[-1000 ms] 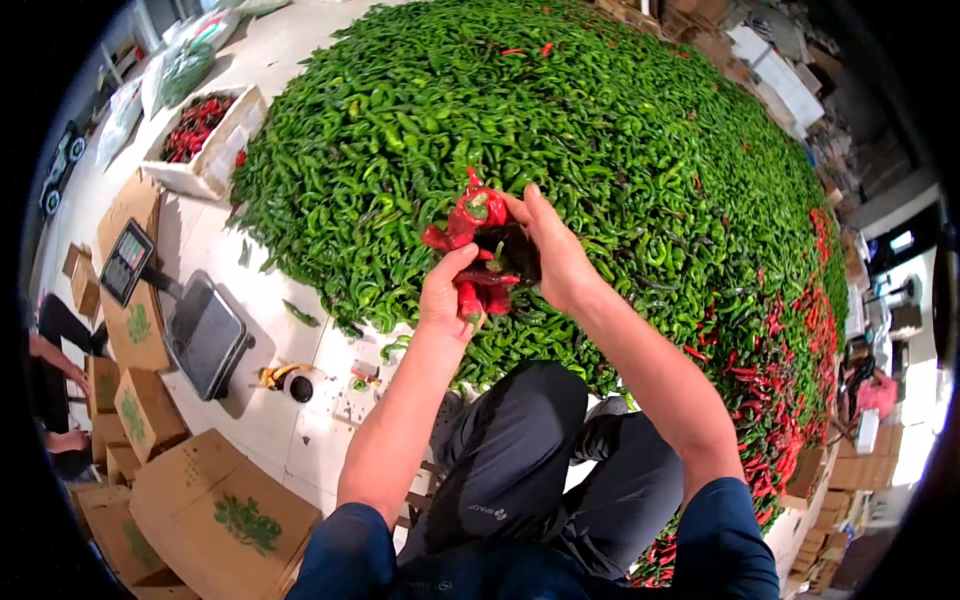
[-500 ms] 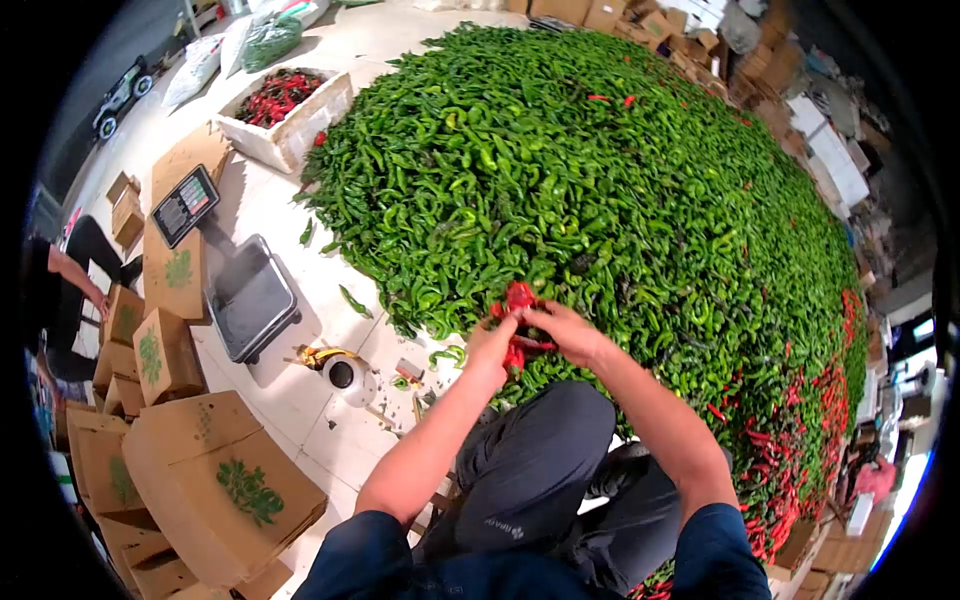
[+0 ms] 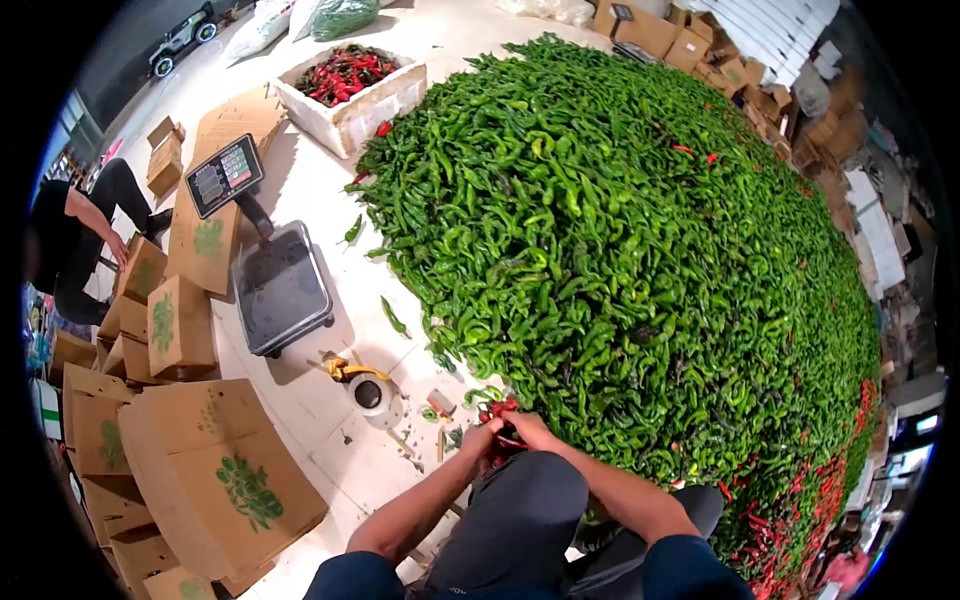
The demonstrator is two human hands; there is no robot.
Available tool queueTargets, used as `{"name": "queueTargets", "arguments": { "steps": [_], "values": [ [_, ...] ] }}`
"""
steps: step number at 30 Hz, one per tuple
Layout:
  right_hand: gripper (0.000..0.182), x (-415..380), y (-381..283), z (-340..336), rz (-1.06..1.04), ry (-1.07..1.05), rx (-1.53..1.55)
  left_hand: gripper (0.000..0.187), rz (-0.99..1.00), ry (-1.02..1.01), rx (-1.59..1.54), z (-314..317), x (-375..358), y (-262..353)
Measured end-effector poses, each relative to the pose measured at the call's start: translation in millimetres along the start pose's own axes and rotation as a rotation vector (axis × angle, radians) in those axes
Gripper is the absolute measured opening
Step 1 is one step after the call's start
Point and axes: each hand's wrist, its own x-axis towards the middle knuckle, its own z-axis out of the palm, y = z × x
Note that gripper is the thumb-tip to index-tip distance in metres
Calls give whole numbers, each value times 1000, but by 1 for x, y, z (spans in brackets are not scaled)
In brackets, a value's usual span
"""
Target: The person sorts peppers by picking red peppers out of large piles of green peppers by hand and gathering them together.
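Note:
Low in front of my knees, my left hand [image 3: 484, 437] and my right hand [image 3: 530, 430] are close together. Both have their fingers closed round a bunch of red chili peppers [image 3: 497, 409]. Some of the red shows above the fingers and some below them; my hands hide the rest. Just beyond lies the near edge of a large heap of green chili peppers [image 3: 600, 240], and a few loose green ones are on the floor beside it.
On the left are a platform scale [image 3: 282, 290], cardboard boxes [image 3: 240, 480] and a yellow-handled tool beside a round container [image 3: 368, 394]. A white foam box [image 3: 355, 128] of red peppers stands farther back. Another person [image 3: 85, 235] sits at the far left. Red peppers [image 3: 800, 510] lie at right.
Both hands have come down and nearer my knees, still with the red peppers. The view has shifted, so the heap and scale sit farther right. More of the other person shows.

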Motion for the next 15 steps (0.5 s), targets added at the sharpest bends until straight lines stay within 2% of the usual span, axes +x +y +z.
{"name": "queueTargets", "arguments": {
  "steps": [2, 3, 4, 5, 6, 7, 8, 9, 10, 11, 13, 14, 15],
  "values": [
    [35, 26, -77, 22, 151, -124, 412, 35, 26, -104, -60, 13, -23, 85],
    [30, 48, -126, 29, 48, -135, 373, 45, 215, 117, 69, 32, -33, 136],
    [37, 54, -193, 35, -122, -285, 442, 46, 268, 32, 146, 32, -41, 205],
    [35, 68, -265, 40, -166, -326, 416, 47, 328, -50, 216, 32, -48, 273],
    [38, 50, -348, 46, -291, -454, 453, 49, 490, -38, 331, 44, -83, 349],
    [45, 54, -422, 53, -361, -430, 451, 51, 605, -72, 193, 34, -88, 424],
    [57, -33, -484, 58, -515, -256, 434, 54, 719, -121, 59, 24, -93, 499],
    [65, -24, -525, 52, -596, -68, 373, 57, 984, 48, 271, 38, -137, 537],
    [80, -16, -566, 46, -652, 133, 299, 61, 1215, 306, 479, 55, -182, 574],
    [72, -23, -582, 43, -790, 379, 148, 59, 1567, 495, 870, 14, -187, 620],
    [64, -60, -556, 29, -1071, 351, -207, 57, 1694, 564, 1144, -21, -189, 646],
    [60, -77, -523, 22, -1193, 331, -390, 57, 1491, 439, 1007, -30, -189, 635],
    [50, -80, -481, 14, -1193, 274, -544, 49, 1370, 293, 856, -41, -177, 601]
  ]
}}
